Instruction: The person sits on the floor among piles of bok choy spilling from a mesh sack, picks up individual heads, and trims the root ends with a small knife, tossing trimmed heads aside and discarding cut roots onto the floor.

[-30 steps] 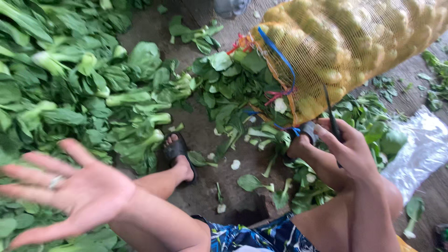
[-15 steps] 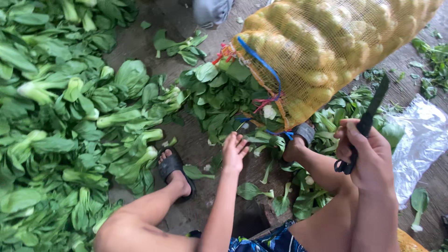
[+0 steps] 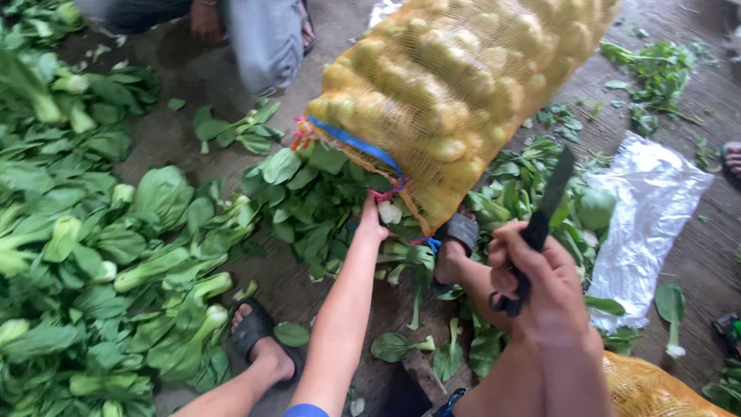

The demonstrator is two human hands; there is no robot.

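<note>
My left hand [image 3: 373, 222] reaches forward to the lower edge of a big yellow mesh sack of potatoes [image 3: 455, 85], fingers among the green leaves beside the sack's blue and red ties; whether it grips anything is hidden. My right hand [image 3: 540, 282] is closed on the black handle of a dark knife [image 3: 546, 208], blade pointing up and away, just right of the sack's bottom corner. Both my sandalled feet rest on the ground below, the left foot [image 3: 255, 336] near the greens, the right foot [image 3: 455, 247] under the sack.
A large heap of bok choy [image 3: 93, 255] covers the left side. More loose greens [image 3: 309, 201] lie under the sack. A clear plastic sheet [image 3: 652, 216] lies at the right. Another person's legs [image 3: 255, 38] stand at the top. A second yellow mesh sack [image 3: 656, 386] shows at the bottom right.
My left hand went from spread open at the lower left forward to the sack's edge. My right hand lifted the knife upright, away from the sack. The view has come closer.
</note>
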